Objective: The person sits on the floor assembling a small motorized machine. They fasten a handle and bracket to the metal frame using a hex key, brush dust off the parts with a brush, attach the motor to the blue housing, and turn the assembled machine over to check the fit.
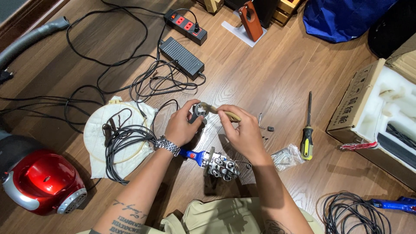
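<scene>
Overhead view of a wooden floor (268, 73) strewn w/ gear. Largest items first: an open cardboard box (362, 97) w/ white foam at right, a red vacuum cleaner (41, 182) at lower left, a blue bag (342, 17) at top right. A round embroidery hoop (97, 130) w/ white cloth lies left of centre, black cables (125, 145) coiled over it. Farther up: a black power adapter (182, 56) and a power strip (185, 26).

At centre, the person's left hand (182, 128) is closed around a small dark round part (200, 109), fingers wrapped about its left side and thumb on top. The right hand (242, 132) pinches a tan-handled tool (227, 113) – prob. a small brush – its tip touching the part; fingers are together on the handle. The part sits between both hands, above the floor.

It looks small, rigid and light – likely metal or hard plastic, so best held by its rim as now.

Below the hands lies a blue-handled metal assembly (216, 162). Right of it: a clear bag of hex keys (287, 157), a yellow-and-black screwdriver (308, 134), a few loose screws (266, 129).
</scene>
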